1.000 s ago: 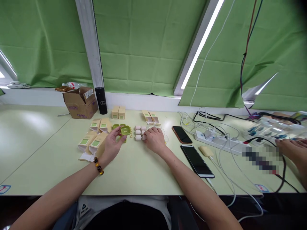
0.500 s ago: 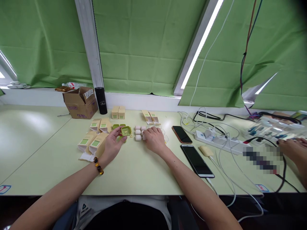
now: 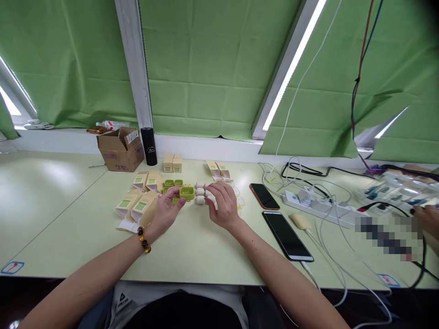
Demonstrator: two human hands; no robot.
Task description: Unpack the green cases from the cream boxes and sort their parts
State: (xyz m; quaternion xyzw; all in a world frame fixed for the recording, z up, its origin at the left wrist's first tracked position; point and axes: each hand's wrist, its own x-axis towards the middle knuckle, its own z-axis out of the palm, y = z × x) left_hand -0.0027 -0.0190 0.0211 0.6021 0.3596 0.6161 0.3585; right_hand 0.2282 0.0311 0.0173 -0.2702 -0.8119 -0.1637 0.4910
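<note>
Left hand (image 3: 167, 211) fingers pinched on one green tray (image 3: 187, 192) | right hand (image 3: 223, 204) fingers curled around one white roll (image 3: 210, 197) | two phones (image 3: 263, 196) toward table's (image 3: 192, 246) right

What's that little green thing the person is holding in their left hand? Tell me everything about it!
The little green tray is a small, rounded-corner rectangle in lime green, and it looks like smooth plastic. It is hollow like a shallow dish, with a raised rim. The left hand pinches it by its left side and holds it just above the pale table, tilted a bit toward the camera. More green trays lie behind it, and small whitish pieces sit just to its right.
</note>
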